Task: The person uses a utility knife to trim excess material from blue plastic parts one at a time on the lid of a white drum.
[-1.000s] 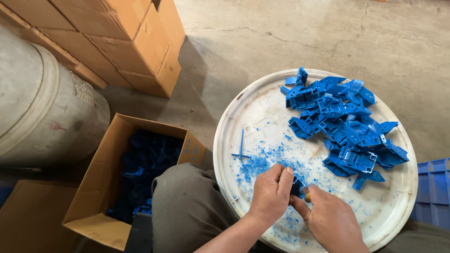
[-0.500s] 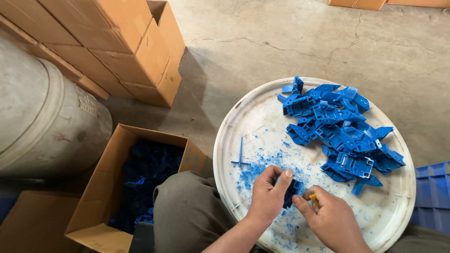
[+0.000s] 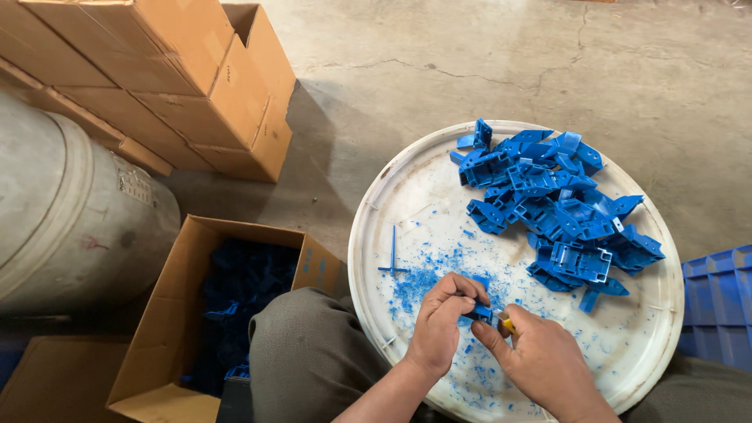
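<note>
— Holding what, exactly, in your hands?

— My left hand (image 3: 440, 327) has a small blue plastic part (image 3: 479, 312) pinched between the thumb and the bent fingers. The fingers are closed around it, so only a little of it shows. My right hand (image 3: 540, 362) is just beside it, closed on a small tool with a yellow tip (image 3: 507, 323), and this tip touches the part.

— Where is the part, and which way does it point?

— It is above the near side of the round white tray (image 3: 407, 196), over the blue shavings (image 3: 427, 276), just in front of my knee (image 3: 313, 352). The visible end points to the right, toward my right hand. I think the long axis goes left to right, but my fingers hide too much, so I cannot tell this for sure.

— What else lies on the tray?

— A pile of blue parts (image 3: 552, 204) is on the far right side, well apart from my hands. One thin blue stick with a cross piece (image 3: 393, 254) lies alone on the left side, its long axis pointing away from me.

— And around you?

— An open cardboard box (image 3: 168, 313) with dark blue parts inside stands at my left, near a big grey drum (image 3: 70, 211). Closed cartons (image 3: 180, 70) are stacked behind. A blue crate (image 3: 721, 301) is at my right, touching the tray edge.
</note>
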